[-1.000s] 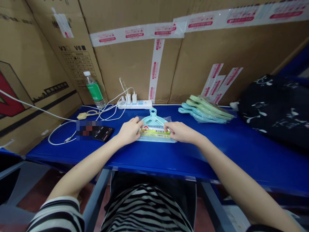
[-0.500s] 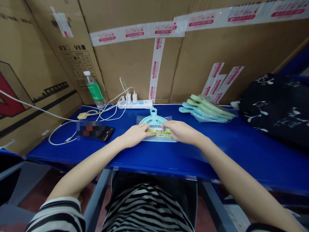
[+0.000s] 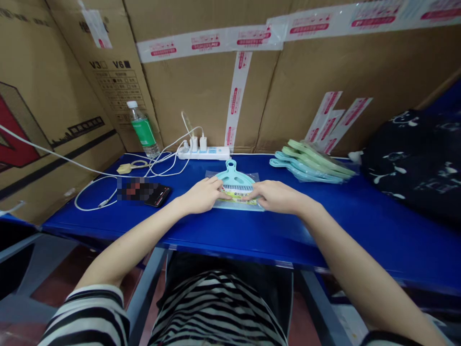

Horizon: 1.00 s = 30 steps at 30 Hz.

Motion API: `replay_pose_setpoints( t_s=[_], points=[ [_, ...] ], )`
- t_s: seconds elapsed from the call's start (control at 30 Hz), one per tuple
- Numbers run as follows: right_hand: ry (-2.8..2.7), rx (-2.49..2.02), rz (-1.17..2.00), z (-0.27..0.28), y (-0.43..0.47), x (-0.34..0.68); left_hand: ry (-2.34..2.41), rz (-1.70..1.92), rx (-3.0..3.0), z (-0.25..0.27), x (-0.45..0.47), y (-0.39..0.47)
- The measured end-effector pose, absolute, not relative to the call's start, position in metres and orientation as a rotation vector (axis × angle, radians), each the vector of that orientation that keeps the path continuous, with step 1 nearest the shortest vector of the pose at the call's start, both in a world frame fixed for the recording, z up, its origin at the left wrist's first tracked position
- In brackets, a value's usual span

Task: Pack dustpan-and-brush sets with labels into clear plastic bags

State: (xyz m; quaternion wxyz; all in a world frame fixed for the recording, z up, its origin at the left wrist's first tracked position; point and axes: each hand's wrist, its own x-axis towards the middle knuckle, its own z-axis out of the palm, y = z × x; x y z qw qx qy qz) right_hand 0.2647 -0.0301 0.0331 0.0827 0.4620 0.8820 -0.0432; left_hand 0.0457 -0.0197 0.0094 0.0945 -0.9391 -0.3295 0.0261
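A light-blue dustpan and brush set (image 3: 232, 179) in a clear plastic bag lies flat on the blue table, its looped handle pointing away from me. Across its middle is a yellow-green label (image 3: 237, 195) with dark print, just below the brush's bristles. My left hand (image 3: 202, 196) grips the set's left side, with the thumb reaching over the label. On the opposite side my right hand (image 3: 276, 196) has its fingers curled onto the bag, a fingertip resting at the label's right end. Part of the set's edges is hidden under both hands.
Several bagged green and blue dustpan sets (image 3: 313, 164) are stacked at the back right, near a black patterned bag (image 3: 414, 163). Left of me are a phone (image 3: 158, 195), white cables, a water bottle (image 3: 144, 132) and a power strip (image 3: 212, 153). Cardboard (image 3: 201, 91) walls the back.
Both hands stay on the set. My right fingertips have moved down from the label's upper edge onto its face. The view has shifted slightly.
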Motion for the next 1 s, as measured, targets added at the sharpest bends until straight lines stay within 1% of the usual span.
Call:
replay_pose_setpoints(
  t_s=[0.33, 0.6, 0.77, 0.9, 1.0],
  points=[
    [2.474, 1.513, -0.188, 0.04, -0.029, 0.283, -1.166, 0.098, -2.785, 0.024, 0.032, -0.014],
    [2.514, 1.675, -0.229, 0.038, -0.024, 0.288, -1.197, 0.063, -2.796, 0.028, 0.013, -0.007],
    [2.6, 1.65, -0.259, 0.036, -0.023, 0.285, -1.247, 0.039, -2.785, 0.027, 0.018, -0.009],
    [2.597, 1.646, -0.218, 0.034, -0.025, 0.28, -1.262, 0.036, -2.769, 0.027, 0.022, -0.013],
    [2.574, 1.65, -0.246, 0.031, -0.026, 0.275, -1.269, 0.038, -2.761, 0.027, 0.025, -0.017]
  ],
)
